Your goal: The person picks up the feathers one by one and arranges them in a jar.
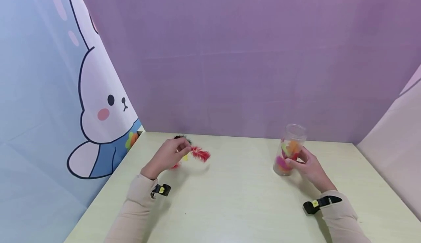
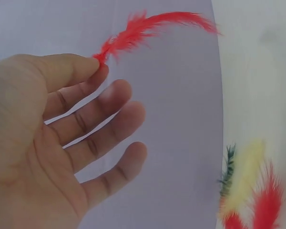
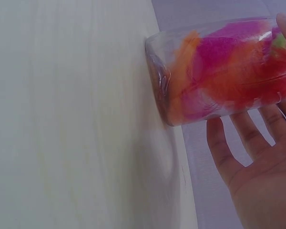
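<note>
Between thumb and index fingertip, my left hand [image 1: 167, 158] pinches a red feather [image 1: 200, 154] by one end, over the left part of the table. Its other fingers are spread apart, and the feather [image 2: 133, 36] curves off to the side in the left wrist view. Below lie a yellow feather [image 2: 243, 181], a dark green feather [image 2: 229, 167] and another red feather [image 2: 268, 202]. On the right, my right hand [image 1: 311, 168] grips a clear jar [image 1: 295, 130] round its side. Pink, orange, red and green feathers [image 1: 290, 148] fill its lower part. The jar stands slightly tilted in the head view.
Pale wood-grain table [image 1: 236, 199] spans the space between both hands. A purple cloth [image 1: 246, 60] hangs behind its back edge. To the left is a blue sheet [image 1: 33, 126] with a cartoon rabbit. Each wrist wears a black strap with a small camera.
</note>
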Demonstrator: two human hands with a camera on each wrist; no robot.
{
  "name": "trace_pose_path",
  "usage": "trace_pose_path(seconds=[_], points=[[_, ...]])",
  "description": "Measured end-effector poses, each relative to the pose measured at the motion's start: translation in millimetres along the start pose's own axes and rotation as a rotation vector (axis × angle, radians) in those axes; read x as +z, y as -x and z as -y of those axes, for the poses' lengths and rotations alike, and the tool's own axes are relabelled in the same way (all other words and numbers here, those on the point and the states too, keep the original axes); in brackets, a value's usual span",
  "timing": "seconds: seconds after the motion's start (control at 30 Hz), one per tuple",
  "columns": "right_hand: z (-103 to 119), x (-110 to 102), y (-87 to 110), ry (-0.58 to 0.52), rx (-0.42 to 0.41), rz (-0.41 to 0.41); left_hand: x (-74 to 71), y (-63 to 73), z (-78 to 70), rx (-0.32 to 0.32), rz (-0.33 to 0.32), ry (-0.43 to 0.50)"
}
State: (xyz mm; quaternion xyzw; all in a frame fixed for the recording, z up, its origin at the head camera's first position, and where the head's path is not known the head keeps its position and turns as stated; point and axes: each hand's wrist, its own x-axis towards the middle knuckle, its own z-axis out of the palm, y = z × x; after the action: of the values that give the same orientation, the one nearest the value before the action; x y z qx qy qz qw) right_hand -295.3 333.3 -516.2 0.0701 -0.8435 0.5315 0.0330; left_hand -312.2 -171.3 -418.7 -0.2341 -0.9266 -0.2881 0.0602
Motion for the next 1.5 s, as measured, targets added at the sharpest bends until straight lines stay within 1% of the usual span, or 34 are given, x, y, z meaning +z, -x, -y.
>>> trace_pose_path(seconds=[0.17,0.3,0.43,0.57,0.7,0.9,1.0,1.1,1.23,1.37,1.5], points=[[0,3,0.0,-0.017,0.002,0.0,5.0,0.7,-7.7,0.044,-0.031,-0.001],[0,3,0.0,-0.004,0.002,-0.002,9.3,-0.7,-17.1,0.067,-0.039,0.039],[0,2,0.2,-0.011,0.007,0.0,14.8,-5.7,-27.9,0.091,-0.04,0.069],[-1,2,-0.4,-0.008,0.011,-0.005,20.0,-13.0,-41.2,0.129,-0.053,0.072],[-1,2,-1.3,0.0,0.008,-0.008,22.9,-21.2,-56.1,0.183,-0.07,0.084],[-1,1,-1.6,-0.004,-0.001,0.0,26.6,-35.9,-76.6,0.246,-0.087,0.087],[-1,1,-2.2,-0.015,-0.001,0.002,27.6,-43.2,-86.8,0.265,-0.094,0.089],[-2,1,-2.5,-0.02,-0.001,0.004,28.5,-50.4,-96.2,0.27,-0.1,0.096],[-2,-1,-1.9,0.007,-0.001,0.002,31.0,-59.6,-108.8,0.284,-0.111,0.107],[-3,-1,-1.7,0.028,-0.001,0.0,33.3,-69.3,-120.4,0.3,-0.131,0.091],[-3,0,-2.4,-0.001,0.003,0.005,34.7,-79.3,-132.2,0.309,-0.151,0.076]])
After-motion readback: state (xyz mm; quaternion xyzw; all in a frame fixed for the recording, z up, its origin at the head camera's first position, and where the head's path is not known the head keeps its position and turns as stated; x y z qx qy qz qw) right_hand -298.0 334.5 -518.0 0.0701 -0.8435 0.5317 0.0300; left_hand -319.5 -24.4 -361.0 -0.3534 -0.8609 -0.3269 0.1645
